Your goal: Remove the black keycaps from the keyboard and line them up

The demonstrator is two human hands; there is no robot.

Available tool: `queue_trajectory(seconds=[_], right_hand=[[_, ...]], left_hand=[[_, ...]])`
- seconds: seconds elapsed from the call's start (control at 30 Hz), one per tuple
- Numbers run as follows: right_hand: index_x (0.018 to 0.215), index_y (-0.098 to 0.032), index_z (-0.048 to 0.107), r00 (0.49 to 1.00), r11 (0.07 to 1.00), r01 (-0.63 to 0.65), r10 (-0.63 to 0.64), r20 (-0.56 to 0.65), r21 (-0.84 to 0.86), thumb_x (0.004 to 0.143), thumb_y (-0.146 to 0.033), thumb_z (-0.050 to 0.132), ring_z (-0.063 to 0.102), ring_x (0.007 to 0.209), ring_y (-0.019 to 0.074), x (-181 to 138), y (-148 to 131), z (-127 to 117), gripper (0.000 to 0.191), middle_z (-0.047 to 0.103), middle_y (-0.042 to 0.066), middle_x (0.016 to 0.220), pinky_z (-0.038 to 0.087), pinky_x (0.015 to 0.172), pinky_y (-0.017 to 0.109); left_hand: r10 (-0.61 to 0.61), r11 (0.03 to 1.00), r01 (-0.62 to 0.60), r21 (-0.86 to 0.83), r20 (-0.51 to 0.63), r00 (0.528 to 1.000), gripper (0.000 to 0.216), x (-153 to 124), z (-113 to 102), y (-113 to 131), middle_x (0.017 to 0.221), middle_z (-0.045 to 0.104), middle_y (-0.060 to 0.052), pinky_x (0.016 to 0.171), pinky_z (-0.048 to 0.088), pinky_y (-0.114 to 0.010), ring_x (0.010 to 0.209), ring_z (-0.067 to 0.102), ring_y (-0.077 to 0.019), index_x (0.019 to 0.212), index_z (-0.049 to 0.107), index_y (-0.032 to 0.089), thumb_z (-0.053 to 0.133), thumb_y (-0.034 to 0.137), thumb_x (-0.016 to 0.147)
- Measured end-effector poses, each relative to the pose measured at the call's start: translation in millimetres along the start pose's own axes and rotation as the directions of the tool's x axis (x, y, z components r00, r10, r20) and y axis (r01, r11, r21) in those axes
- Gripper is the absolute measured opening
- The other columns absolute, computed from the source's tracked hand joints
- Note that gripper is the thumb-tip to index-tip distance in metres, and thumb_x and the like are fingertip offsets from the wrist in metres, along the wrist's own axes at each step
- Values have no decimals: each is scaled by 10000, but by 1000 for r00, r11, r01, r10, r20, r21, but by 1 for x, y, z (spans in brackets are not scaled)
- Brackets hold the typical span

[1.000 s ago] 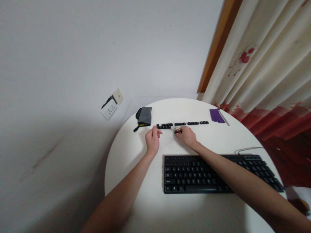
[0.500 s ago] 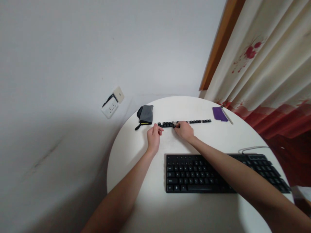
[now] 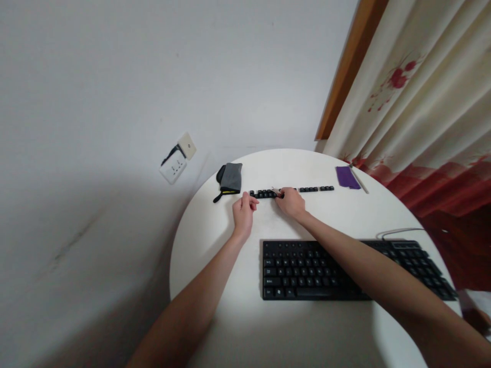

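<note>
A row of loose black keycaps (image 3: 264,193) lies across the far part of the round white table (image 3: 215,240). My right hand (image 3: 291,203) reaches over the black keyboard (image 3: 307,271) and pinches a keycap at the row's middle, with a thin pale tool seeming to poke from the fingers. My left hand (image 3: 244,213) rests on the table just before the row's left end, fingers curled shut; whether it holds anything is hidden.
A grey and black pouch (image 3: 229,180) lies at the table's far left edge. A purple cloth (image 3: 347,177) and a thin stick (image 3: 360,181) lie at the far right. The keyboard's cable (image 3: 395,232) runs off right. A wall socket (image 3: 173,166) and curtain (image 3: 422,102) are behind.
My right hand has carried a keycap from just before the row up into the row's middle. My left hand has barely shifted.
</note>
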State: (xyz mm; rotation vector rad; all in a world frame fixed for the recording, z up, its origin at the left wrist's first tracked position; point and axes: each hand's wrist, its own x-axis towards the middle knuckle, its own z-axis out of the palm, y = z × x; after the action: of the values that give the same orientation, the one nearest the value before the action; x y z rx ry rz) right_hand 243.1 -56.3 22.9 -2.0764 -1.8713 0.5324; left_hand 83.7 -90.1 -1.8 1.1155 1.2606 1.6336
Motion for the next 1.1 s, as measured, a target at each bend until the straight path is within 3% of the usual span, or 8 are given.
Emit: queue_trajectory(seconds=[0.6,0.73,0.87,0.93,1.0,1.07,1.1], right_hand=[[920,-186,725,999,996,27,-24,-30,88,811,-265,637,675,924,266,-1,1,-1,161,736,118,972,485,757,321],[890,-161,722,992,976,116,-105,-69,182,837,-217,587,670,864,220,-6,8,-23,156,740,105,917,470,756,286],[924,-138,687,975,934,206,-173,-137,291,931,-219,418,639,770,176,-26,28,-57,281,716,81,851,467,712,268],[927,-139,669,960,828,272,-201,-194,490,959,-312,391,610,699,175,-43,42,-72,330,688,71,805,467,659,281],[911,-145,671,954,750,298,-212,-212,590,961,-378,409,611,766,188,-63,55,-81,354,677,76,838,477,713,302],[966,-167,688,937,755,345,-240,-254,558,962,-395,437,592,836,194,-83,66,-86,339,660,69,909,458,772,314],[1004,-177,691,932,764,357,-252,-261,538,968,-395,438,578,824,189,-92,70,-86,336,644,60,899,449,770,313]], left_hand=[[5,1000,-5,-1,-3,1000,557,-1,0,2,511,470,5,472,302,-229,483,424,-95,603,631,133,464,547,936],[38,999,-38,0,-63,997,553,1,-3,6,506,454,15,480,303,-227,481,418,-94,597,617,138,452,538,941],[87,995,-83,48,-86,993,549,-1,-3,15,503,448,18,494,316,-233,485,429,-100,582,603,148,436,517,953],[110,988,-109,108,-5,994,548,-9,-1,22,509,464,14,508,332,-236,498,448,-105,591,611,148,424,503,964],[124,967,-156,203,163,979,544,-20,2,28,520,496,6,537,361,-235,525,484,-114,605,625,146,417,488,973],[102,933,-215,289,360,927,531,-34,5,35,534,529,3,546,374,-234,529,506,-117,646,647,143,397,465,988],[96,909,-269,317,470,878,526,-40,7,38,539,540,3,549,376,-233,525,507,-116,654,651,144,385,442,997]])
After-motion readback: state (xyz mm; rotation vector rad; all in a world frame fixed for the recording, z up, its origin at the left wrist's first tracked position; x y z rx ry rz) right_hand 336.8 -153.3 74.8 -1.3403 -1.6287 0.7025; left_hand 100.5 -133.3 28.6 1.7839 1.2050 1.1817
